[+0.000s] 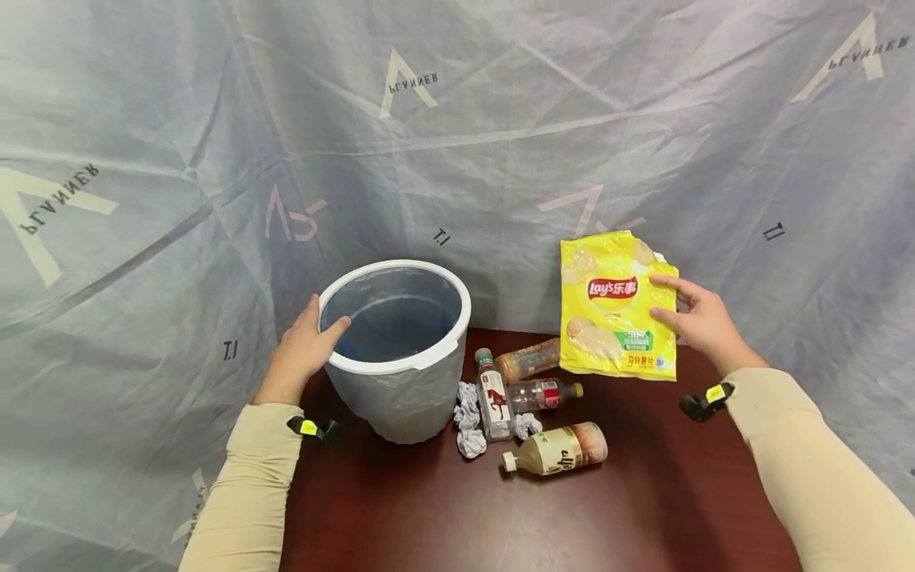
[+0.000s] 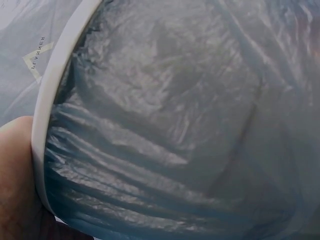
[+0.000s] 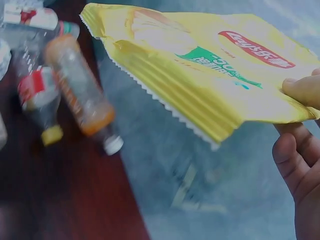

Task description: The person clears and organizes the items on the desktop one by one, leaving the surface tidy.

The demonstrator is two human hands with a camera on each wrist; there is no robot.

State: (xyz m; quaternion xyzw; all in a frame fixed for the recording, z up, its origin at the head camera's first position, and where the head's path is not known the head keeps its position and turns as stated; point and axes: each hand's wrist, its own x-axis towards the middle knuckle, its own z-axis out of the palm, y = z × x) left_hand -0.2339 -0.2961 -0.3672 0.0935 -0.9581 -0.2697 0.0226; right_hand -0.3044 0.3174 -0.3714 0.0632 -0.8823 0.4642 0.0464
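Right hand (image 1: 704, 322) pinches bag (image 1: 618, 314) by side edge: looks light, floppy, slick; edge hold suits! Left hand (image 1: 303, 349) grips bin (image 1: 407, 401) by rim.

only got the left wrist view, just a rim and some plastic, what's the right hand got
Observer: The right hand pinches a yellow chip bag.
Operator: where's it held
Observer: Right of the bin, apart from it.
Operator: and what's down beside the bin
Observer: Crumpled paper lies on the table, just to the bin's right.
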